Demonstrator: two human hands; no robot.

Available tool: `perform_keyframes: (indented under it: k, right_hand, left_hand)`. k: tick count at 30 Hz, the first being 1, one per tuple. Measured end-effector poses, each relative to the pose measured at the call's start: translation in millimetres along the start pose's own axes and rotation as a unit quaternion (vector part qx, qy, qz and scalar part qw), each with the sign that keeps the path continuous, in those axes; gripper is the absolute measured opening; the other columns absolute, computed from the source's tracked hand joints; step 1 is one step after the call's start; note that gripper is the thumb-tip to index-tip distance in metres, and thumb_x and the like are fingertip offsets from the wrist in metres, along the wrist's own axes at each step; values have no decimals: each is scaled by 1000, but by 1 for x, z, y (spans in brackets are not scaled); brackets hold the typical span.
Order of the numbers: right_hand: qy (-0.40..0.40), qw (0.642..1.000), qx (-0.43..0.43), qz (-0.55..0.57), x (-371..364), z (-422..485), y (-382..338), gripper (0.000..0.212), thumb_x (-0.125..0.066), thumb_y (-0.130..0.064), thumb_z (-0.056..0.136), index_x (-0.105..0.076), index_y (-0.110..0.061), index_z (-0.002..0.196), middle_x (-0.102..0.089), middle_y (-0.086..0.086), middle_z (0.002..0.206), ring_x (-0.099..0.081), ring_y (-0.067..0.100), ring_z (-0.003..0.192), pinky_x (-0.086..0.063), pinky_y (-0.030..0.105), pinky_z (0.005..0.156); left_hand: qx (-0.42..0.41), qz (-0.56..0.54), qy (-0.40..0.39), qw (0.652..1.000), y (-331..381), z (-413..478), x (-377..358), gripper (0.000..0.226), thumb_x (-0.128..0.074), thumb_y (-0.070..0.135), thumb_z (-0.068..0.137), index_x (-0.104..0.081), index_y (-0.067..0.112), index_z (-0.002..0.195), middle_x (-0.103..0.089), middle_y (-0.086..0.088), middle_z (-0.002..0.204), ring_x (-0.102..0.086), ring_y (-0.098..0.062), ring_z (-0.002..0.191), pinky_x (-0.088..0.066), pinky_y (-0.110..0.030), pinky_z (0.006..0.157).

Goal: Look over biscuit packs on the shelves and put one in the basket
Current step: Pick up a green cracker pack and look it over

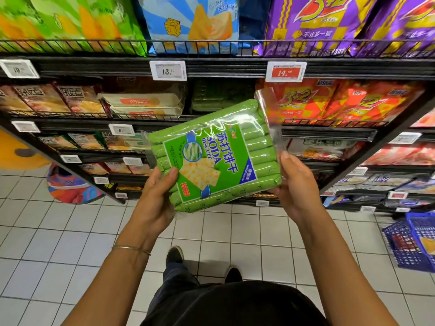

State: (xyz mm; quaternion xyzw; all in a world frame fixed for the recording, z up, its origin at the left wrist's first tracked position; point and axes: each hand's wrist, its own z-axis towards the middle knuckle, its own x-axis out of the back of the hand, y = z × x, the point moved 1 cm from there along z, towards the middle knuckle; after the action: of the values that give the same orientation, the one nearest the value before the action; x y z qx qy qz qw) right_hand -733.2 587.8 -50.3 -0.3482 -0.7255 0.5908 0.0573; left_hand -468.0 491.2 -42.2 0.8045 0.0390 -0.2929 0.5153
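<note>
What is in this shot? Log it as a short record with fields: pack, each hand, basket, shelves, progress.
pack: green soda biscuits, tilted, label toward the camera
left hand: grips the pack's lower left edge, thumb on the front
right hand: grips the pack's right edge
basket: blue, on the floor at right
shelves: stocked with biscuit packs, price tags on the rails
progress: pack not yet in basket

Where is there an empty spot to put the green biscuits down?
Bare floor tiles lie between the shoes and the basket. A narrow gap separates the blue pack and purple pack up top. Other shelves are crowded.
</note>
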Motion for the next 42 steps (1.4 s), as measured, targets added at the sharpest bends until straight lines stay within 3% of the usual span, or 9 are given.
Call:
perform_keyframes:
  k: [6,9,16,21,26,28,32,37,42]
  right_hand:
    - [-5,993,-70,96,-9,-2,2,35,-55,-38,105,-76,-15,121,-76,11,122,-75,24,101,-63,36,74]
    - [-20,990,-83,115,-8,-5,2,43,-51,-48,102,-80,-19,115,-76,9,124,-75,24,103,-63,35,73]
    - [-52,992,-34,114,-12,-10,7,59,-57,-57,93,-72,-12,127,-69,19,134,-69,35,118,-57,52,101]
    - [-57,986,-22,155,-14,-11,9,71,-61,-52,92,-59,-1,141,-65,21,139,-66,34,125,-59,46,97]
    - [-28,985,-41,166,-14,-8,12,55,-54,-48,96,-68,-6,130,-70,18,132,-69,33,120,-61,44,87]
    - [-19,986,-39,162,-13,-6,11,53,-52,-47,97,-70,-9,129,-70,19,133,-68,35,122,-62,48,90]
    - [-20,985,-39,167,-8,-6,13,48,-43,-39,109,-59,-8,142,-67,16,139,-64,34,129,-56,53,101]
    - [-8,982,-50,181,-8,-5,12,48,-43,-39,108,-60,-9,141,-68,16,137,-63,36,129,-58,53,98]
    - [-5,978,-52,201,-8,-5,9,54,-37,-50,108,-68,-13,132,-68,16,137,-64,33,129,-60,46,95]
  left_hand:
    - [28,-35,49,998,-9,-2,3,66,-58,23,91,-46,11,155,-58,-18,150,-56,-39,138,-51,-61,104]
    - [22,-29,63,997,-9,-3,0,66,-58,24,91,-46,10,154,-58,-18,150,-53,-41,140,-48,-63,106]
    - [-8,-15,75,997,-7,2,-2,61,-56,20,94,-45,9,154,-55,-21,151,-51,-43,140,-35,-71,116]
    - [-21,-10,66,998,-4,0,-3,58,-57,22,94,-50,14,151,-61,-15,148,-56,-40,138,-46,-66,109]
    - [-24,-19,42,999,-3,-1,-5,47,-60,24,93,-59,21,141,-66,-11,143,-61,-36,133,-53,-61,102]
    - [-27,-7,30,999,-2,-2,-6,54,-70,27,89,-59,21,142,-64,-11,144,-63,-34,131,-53,-60,103]
    - [-25,13,0,1000,4,-1,-10,101,-98,38,64,-51,14,150,-60,-15,148,-63,-34,130,-54,-58,104]
    - [-26,23,-29,999,11,1,-15,114,-101,39,59,-45,10,154,-57,-18,151,-59,-38,134,-50,-62,107]
    - [-40,31,-14,999,9,2,-16,71,-71,21,87,-46,10,153,-60,-16,148,-55,-41,138,-48,-63,109]
